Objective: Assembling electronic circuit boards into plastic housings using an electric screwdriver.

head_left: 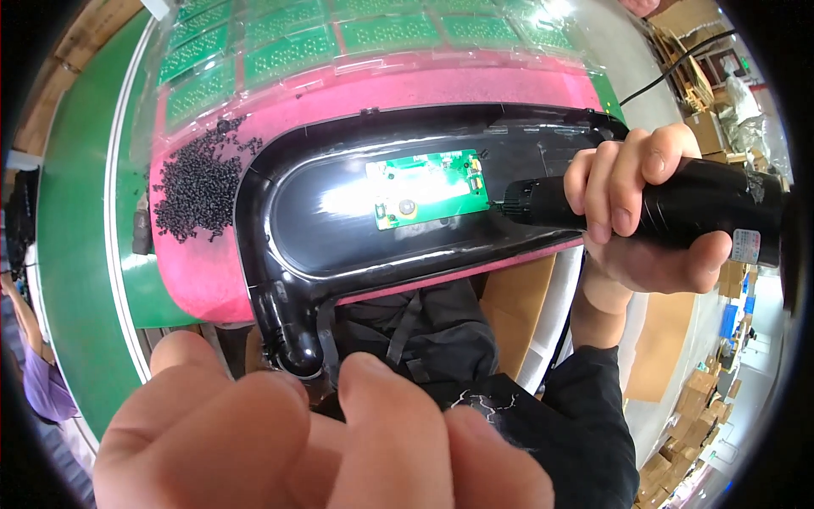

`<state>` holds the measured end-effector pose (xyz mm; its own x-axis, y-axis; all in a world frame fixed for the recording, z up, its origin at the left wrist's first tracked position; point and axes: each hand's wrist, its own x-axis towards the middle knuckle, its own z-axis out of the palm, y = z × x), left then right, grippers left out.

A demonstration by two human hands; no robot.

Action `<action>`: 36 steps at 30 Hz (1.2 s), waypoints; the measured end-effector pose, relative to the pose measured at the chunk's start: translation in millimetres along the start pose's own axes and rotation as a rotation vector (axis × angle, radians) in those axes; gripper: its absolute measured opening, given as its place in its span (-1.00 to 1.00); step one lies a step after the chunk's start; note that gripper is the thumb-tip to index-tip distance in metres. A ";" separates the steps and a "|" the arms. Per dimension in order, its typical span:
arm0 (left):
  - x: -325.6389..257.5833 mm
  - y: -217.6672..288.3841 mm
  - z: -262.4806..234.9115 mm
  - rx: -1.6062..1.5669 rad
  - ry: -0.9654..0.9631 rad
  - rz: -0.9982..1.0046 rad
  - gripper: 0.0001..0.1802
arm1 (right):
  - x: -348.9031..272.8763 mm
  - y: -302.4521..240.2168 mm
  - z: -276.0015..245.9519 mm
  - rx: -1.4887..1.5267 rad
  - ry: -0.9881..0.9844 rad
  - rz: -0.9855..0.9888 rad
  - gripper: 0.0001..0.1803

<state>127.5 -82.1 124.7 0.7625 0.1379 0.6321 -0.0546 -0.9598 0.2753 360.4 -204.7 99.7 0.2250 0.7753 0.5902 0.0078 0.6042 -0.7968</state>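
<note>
My right hand [636, 187] is wrapped round a black electric screwdriver [704, 199] lying nearly level, its tip pointing left. That tip meets or nearly meets the right edge of a green circuit board [432, 199]; exact contact is too small to tell. The board lies inside a long black plastic housing [314, 212], under a bright glare. Close to the camera, my left hand [322, 441] has its fingers bent together below the housing's lower left leg. Anything between those fingers is hidden.
A pile of small black screws [199, 187] lies on the pink mat [203, 284] left of the housing. Green boards in clear plastic trays [339, 47] line the far side. A green table [72, 254] stands at left. A person in purple [47, 382] is at far left; cardboard boxes [691, 399] at right.
</note>
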 end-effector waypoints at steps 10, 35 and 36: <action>9.3 -15.4 24.0 -0.084 0.019 0.024 -0.76 | -6.7 -4.9 -4.5 -0.016 0.026 -0.016 -0.31; 4.4 -70.8 63.1 -0.464 -0.229 0.041 -0.85 | 22.6 4.6 41.6 0.274 0.031 -0.350 -0.48; 4.3 -70.9 62.9 -0.466 -0.229 0.044 -0.85 | 20.9 6.9 43.2 0.285 0.069 -0.318 -0.47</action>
<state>175.2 -28.9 62.4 0.8719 -0.0070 0.4896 -0.3309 -0.7455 0.5786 323.0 -176.4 112.1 0.3199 0.5337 0.7829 -0.1802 0.8454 -0.5027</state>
